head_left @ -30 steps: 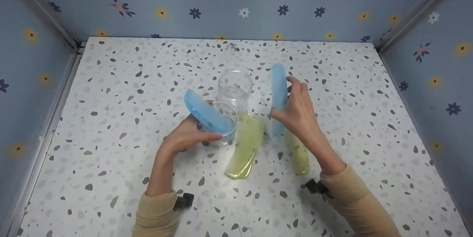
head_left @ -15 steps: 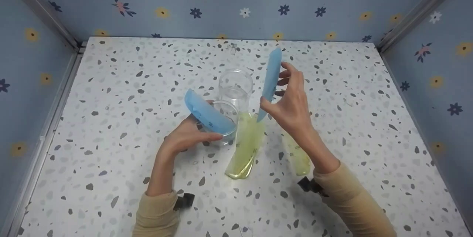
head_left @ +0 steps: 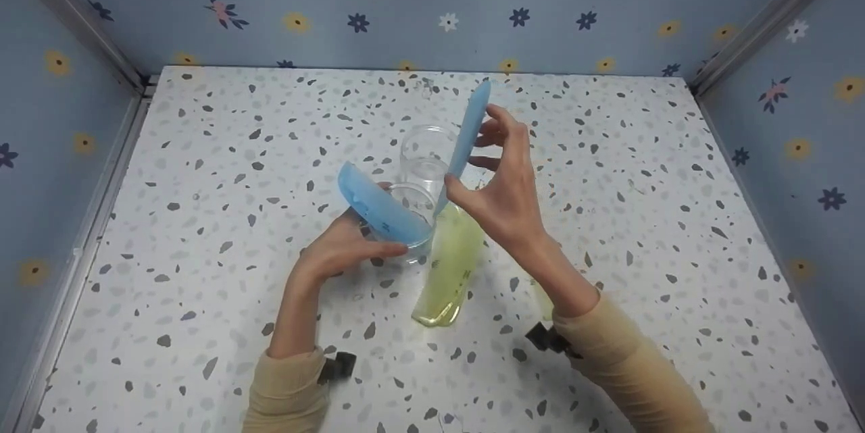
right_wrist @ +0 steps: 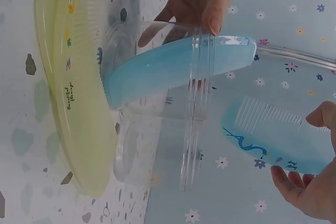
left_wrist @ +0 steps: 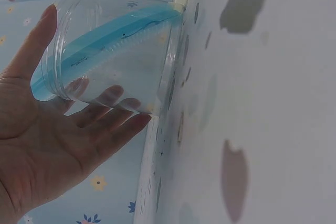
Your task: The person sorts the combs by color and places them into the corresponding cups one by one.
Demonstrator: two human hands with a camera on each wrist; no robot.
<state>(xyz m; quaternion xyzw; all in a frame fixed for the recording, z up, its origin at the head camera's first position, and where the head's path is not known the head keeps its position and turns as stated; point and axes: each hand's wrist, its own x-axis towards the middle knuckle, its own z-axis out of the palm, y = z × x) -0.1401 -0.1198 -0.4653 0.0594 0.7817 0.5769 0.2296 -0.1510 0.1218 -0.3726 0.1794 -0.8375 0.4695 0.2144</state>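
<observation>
My left hand (head_left: 334, 247) grips a clear plastic jar (left_wrist: 121, 85) round its side, thumb near the rim. A blue comb (head_left: 382, 210) leans inside that jar, its upper end sticking out past the rim. My right hand (head_left: 507, 193) pinches a second blue comb (head_left: 471, 125) between thumb and fingertips, raised and tilted; its teeth and a printed bird show in the right wrist view (right_wrist: 283, 140). In the head view its lower end overlaps the held jar's right rim. Yellow-green combs (head_left: 447, 271) lie overlapping on the table just right of this jar.
Behind the held jar stands another clear jar (head_left: 405, 149), partly covered by the raised comb. One more yellow-green comb (head_left: 543, 302) lies mostly hidden under the right forearm. Flowered blue panels (head_left: 432, 7) enclose the speckled table (head_left: 236, 325) at the back and sides.
My right hand has lifted the second blue comb off the right side and carried it leftward towards the held jar, tilting it. My left hand and its jar have stayed put.
</observation>
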